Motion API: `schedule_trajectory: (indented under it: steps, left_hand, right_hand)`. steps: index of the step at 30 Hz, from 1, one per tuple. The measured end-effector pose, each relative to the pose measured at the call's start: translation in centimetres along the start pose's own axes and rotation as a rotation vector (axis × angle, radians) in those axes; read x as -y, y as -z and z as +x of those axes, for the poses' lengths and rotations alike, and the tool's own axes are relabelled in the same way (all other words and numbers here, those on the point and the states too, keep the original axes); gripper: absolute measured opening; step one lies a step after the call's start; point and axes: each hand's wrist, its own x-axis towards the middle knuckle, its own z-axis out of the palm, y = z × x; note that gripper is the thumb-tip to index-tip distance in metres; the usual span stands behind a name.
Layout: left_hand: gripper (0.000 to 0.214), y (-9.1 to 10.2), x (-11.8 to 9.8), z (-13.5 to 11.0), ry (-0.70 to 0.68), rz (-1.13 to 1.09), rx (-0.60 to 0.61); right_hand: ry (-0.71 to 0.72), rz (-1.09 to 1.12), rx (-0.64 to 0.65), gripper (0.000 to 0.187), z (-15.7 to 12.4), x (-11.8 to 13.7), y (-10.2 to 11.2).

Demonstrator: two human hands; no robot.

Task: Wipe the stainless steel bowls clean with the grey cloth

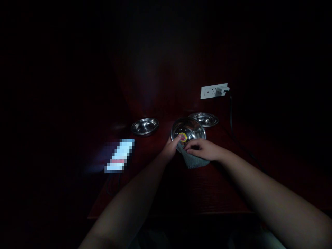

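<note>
A shiny metal bowl (194,129) is tilted toward me above the dark red table, with a round yellow and red sticker (183,137) inside. My left hand (171,147) grips the bowl's near left rim, its thumb over the edge by the sticker. At the near right rim, my right hand (203,149) is closed on a grey-green cloth (195,161). The cloth hangs below the fingers and its upper end reaches the bowl. Part of the bowl's near rim is hidden by the hands and the cloth.
A shallow metal dish (145,127) lies at the back left, another metal dish (207,119) behind the bowl. A lit phone (120,155) is on the left. A plugged-in wall socket (214,91) trails a black cord (231,114) on the right. The table (197,197) ends close to me.
</note>
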Motion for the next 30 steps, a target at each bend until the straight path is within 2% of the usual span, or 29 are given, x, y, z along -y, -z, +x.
schedule_trajectory:
  steps: [4,9,18,25,30]
  left_hand:
    - [0.040,0.08,0.04,0.06,-0.003,0.003,0.010]
    - [0.040,0.15,0.11,0.16,-0.019,0.004,0.012]
    - [0.040,-0.22,-0.15,-0.02,0.011,0.007,0.025]
    - [0.040,0.23,0.35,0.54,0.015,0.008,0.027]
    - [0.046,0.34,0.64,0.74,-0.027,0.015,-0.004]
  right_hand:
    - [0.016,-0.046,0.035,0.022,-0.20,0.07,0.23]
    - [0.000,-0.094,0.069,0.034,-0.54,0.32,0.43]
    - [0.038,-0.202,0.062,0.031,-0.50,0.24,0.64]
    - [0.054,-0.250,0.082,0.042,-0.77,0.37,0.86]
    - [0.061,-0.230,0.085,0.042,-0.72,0.00,0.76]
